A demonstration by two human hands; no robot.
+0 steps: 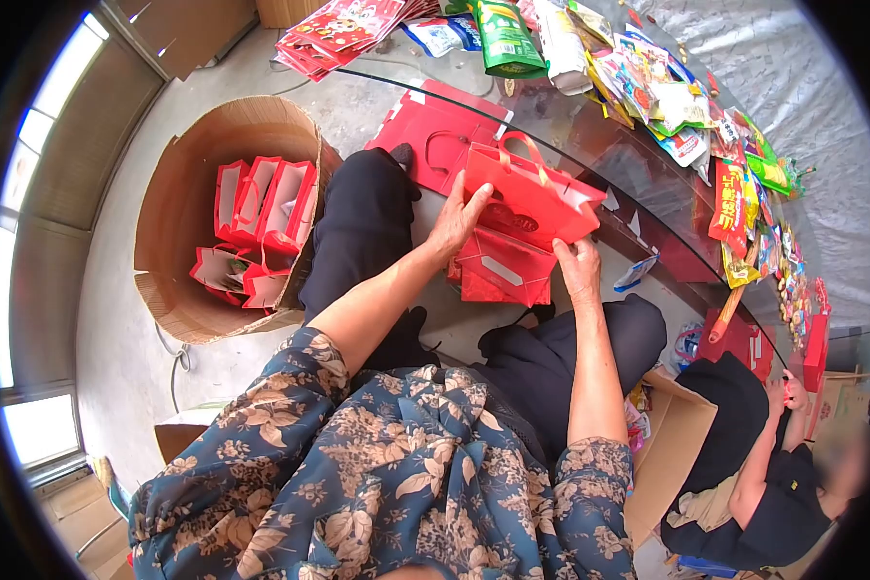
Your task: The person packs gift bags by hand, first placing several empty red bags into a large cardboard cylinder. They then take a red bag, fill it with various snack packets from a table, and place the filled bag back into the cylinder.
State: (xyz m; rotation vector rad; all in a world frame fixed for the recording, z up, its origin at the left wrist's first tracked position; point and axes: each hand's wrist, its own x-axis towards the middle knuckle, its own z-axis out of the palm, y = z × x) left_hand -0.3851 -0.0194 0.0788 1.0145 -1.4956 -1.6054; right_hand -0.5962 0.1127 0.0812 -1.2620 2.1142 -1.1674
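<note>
A red gift bag (546,198) with ribbon handles is between my two hands, above my lap. My left hand (459,217) is closed on its left edge, thumb on the front. My right hand (580,266) pinches the bag's lower right edge. Just below the bag is a red box-like item with a white strip (503,271), partly hidden by it. Flat red bags (435,135) lie behind, beyond my left hand.
A cardboard box (155,242) at the left holds several red bags. Snack packets (657,87) heap on the glass table (590,145). Red packets (338,34) lie at its far end. An open carton (681,445) stands by my right leg. Another person (773,493) sits at the right.
</note>
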